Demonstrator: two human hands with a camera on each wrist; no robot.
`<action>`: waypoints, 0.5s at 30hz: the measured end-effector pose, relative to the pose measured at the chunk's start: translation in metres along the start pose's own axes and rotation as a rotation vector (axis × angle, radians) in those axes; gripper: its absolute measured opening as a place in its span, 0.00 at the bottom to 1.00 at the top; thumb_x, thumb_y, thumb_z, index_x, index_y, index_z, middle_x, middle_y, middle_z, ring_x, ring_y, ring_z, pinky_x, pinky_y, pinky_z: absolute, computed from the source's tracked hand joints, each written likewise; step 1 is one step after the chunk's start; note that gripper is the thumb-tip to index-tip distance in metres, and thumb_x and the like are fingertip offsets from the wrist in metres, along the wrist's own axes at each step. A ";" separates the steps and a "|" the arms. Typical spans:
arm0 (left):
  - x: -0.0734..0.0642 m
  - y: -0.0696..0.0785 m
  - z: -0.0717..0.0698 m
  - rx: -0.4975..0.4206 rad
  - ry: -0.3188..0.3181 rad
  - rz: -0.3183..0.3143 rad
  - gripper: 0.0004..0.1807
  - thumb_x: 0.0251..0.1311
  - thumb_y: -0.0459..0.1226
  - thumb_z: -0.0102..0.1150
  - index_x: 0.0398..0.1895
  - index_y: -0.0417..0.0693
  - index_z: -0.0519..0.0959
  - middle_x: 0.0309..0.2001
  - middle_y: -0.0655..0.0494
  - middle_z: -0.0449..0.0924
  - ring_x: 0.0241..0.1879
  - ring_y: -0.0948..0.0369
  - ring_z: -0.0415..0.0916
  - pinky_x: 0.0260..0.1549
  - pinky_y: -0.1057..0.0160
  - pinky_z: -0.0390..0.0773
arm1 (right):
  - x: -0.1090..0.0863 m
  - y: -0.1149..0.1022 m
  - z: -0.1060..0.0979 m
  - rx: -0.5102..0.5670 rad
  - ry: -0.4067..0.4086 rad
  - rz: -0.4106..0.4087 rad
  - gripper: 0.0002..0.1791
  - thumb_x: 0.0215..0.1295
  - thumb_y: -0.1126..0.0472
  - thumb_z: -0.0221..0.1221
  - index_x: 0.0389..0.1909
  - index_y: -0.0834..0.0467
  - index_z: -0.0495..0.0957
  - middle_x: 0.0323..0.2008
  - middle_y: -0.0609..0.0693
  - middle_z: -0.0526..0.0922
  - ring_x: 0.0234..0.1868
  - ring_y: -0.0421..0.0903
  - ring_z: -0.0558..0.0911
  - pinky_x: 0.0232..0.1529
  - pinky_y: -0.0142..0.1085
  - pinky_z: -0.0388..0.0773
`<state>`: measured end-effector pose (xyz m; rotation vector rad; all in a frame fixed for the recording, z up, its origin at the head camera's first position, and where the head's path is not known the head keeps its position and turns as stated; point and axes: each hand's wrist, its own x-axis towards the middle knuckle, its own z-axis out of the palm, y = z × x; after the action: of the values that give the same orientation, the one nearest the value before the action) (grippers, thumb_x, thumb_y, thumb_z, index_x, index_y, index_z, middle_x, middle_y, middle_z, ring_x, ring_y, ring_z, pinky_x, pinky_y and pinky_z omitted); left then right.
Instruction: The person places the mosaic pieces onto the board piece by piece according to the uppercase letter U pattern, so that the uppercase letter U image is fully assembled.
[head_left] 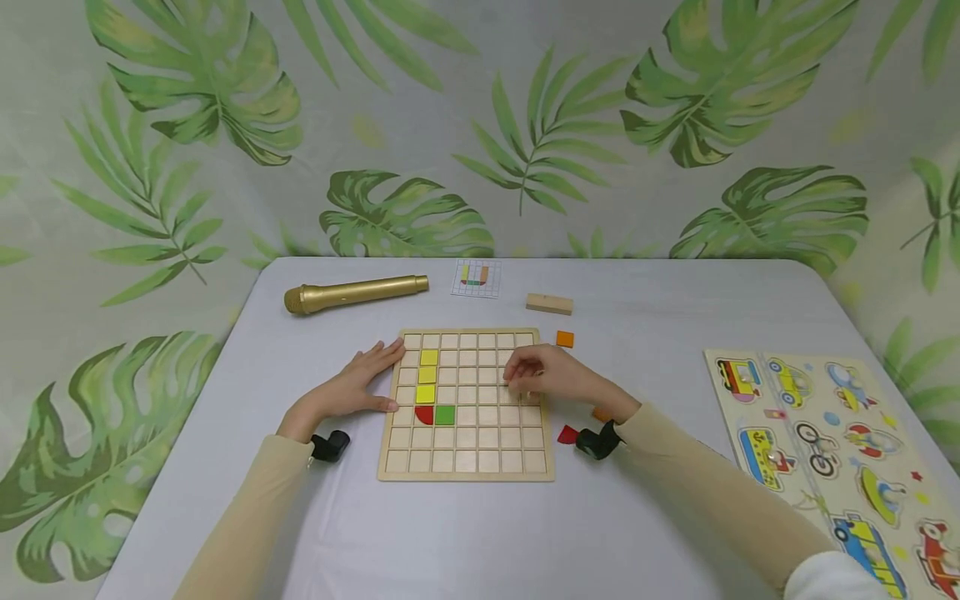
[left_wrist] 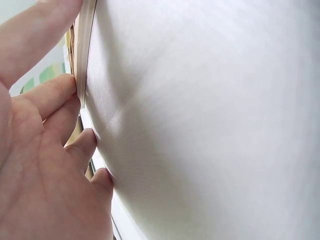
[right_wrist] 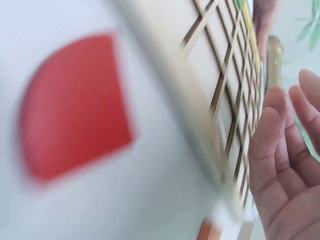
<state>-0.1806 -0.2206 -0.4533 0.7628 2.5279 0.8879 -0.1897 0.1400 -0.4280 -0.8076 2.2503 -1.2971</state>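
Note:
A square wooden grid board (head_left: 472, 461) lies on the table. Its left part holds three yellow square tiles (head_left: 426, 393) in a column, a red quarter-circle tile (head_left: 424, 414) below them and a green tile (head_left: 445, 415) beside that. My left hand (head_left: 352, 385) rests along the board's left edge, fingers spread; its fingertips touch the rim in the left wrist view. Over the board's right side hovers my right hand (head_left: 551, 373), fingers loosely bent, nothing between them in the right wrist view. Another red quarter-circle tile (right_wrist: 75, 110) lies right of the board, near the right wrist.
Orange square tiles (head_left: 565, 339) lie right of the board, one partly under the right forearm. Behind the board are a gold microphone (head_left: 360, 294), a pattern card (head_left: 476, 290) with a coloured U shape and a wooden block (head_left: 549, 304). A vehicle puzzle (head_left: 813, 417) covers the table's right side.

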 end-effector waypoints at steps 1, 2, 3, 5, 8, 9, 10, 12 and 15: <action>0.000 0.000 0.000 0.000 0.000 -0.001 0.52 0.54 0.48 0.68 0.75 0.40 0.48 0.76 0.46 0.40 0.73 0.43 0.31 0.67 0.40 0.31 | -0.004 0.003 -0.004 0.007 0.005 0.006 0.05 0.62 0.66 0.63 0.37 0.64 0.79 0.33 0.51 0.80 0.33 0.47 0.78 0.35 0.33 0.77; 0.000 0.000 0.000 0.000 -0.001 -0.002 0.52 0.54 0.48 0.67 0.75 0.40 0.48 0.76 0.46 0.40 0.73 0.43 0.31 0.67 0.40 0.31 | -0.008 0.005 -0.007 0.017 0.011 0.012 0.06 0.62 0.67 0.63 0.37 0.65 0.79 0.33 0.51 0.80 0.32 0.47 0.77 0.34 0.33 0.77; 0.000 0.000 0.000 0.000 -0.001 -0.003 0.52 0.54 0.48 0.67 0.75 0.40 0.48 0.76 0.46 0.40 0.73 0.43 0.31 0.67 0.40 0.31 | -0.012 0.008 -0.011 0.025 0.017 0.019 0.06 0.62 0.67 0.63 0.38 0.65 0.79 0.33 0.52 0.80 0.32 0.48 0.77 0.34 0.32 0.77; 0.000 0.000 0.000 0.001 -0.001 -0.005 0.52 0.54 0.48 0.67 0.75 0.40 0.48 0.76 0.46 0.40 0.73 0.43 0.30 0.67 0.40 0.31 | -0.021 0.015 -0.018 0.027 0.031 0.035 0.07 0.61 0.67 0.63 0.38 0.66 0.79 0.33 0.52 0.80 0.33 0.48 0.77 0.35 0.32 0.77; 0.000 0.001 0.000 -0.003 0.001 -0.007 0.52 0.54 0.47 0.68 0.75 0.39 0.48 0.76 0.45 0.40 0.73 0.43 0.31 0.67 0.40 0.31 | -0.035 0.023 -0.028 0.027 0.049 0.068 0.07 0.63 0.66 0.62 0.39 0.66 0.79 0.34 0.53 0.80 0.33 0.49 0.77 0.35 0.34 0.78; 0.000 0.001 0.000 -0.005 0.001 -0.007 0.52 0.54 0.47 0.68 0.75 0.39 0.48 0.76 0.45 0.40 0.73 0.43 0.31 0.67 0.40 0.31 | -0.040 0.025 -0.031 0.024 0.055 0.078 0.07 0.63 0.66 0.62 0.39 0.66 0.79 0.34 0.53 0.80 0.34 0.50 0.77 0.36 0.35 0.79; 0.000 0.001 0.000 -0.006 0.003 -0.006 0.52 0.54 0.47 0.68 0.75 0.39 0.48 0.75 0.45 0.40 0.73 0.43 0.31 0.67 0.40 0.31 | -0.044 0.026 -0.034 0.018 0.062 0.091 0.07 0.63 0.66 0.62 0.40 0.66 0.79 0.34 0.53 0.80 0.34 0.51 0.78 0.35 0.35 0.79; 0.000 0.002 0.000 -0.007 0.004 -0.005 0.52 0.54 0.47 0.68 0.75 0.39 0.48 0.75 0.45 0.40 0.73 0.43 0.31 0.67 0.40 0.31 | -0.053 0.030 -0.040 0.004 0.079 0.110 0.07 0.64 0.66 0.61 0.40 0.66 0.79 0.35 0.53 0.80 0.34 0.51 0.78 0.35 0.36 0.80; 0.000 0.001 0.000 -0.007 0.004 -0.007 0.52 0.54 0.48 0.68 0.75 0.39 0.48 0.75 0.45 0.40 0.73 0.43 0.30 0.67 0.40 0.31 | -0.065 0.036 -0.050 -0.015 0.108 0.136 0.07 0.64 0.66 0.60 0.41 0.66 0.79 0.35 0.54 0.81 0.34 0.51 0.78 0.35 0.34 0.79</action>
<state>-0.1802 -0.2194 -0.4527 0.7507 2.5286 0.8964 -0.1813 0.2290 -0.4314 -0.5906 2.3565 -1.2888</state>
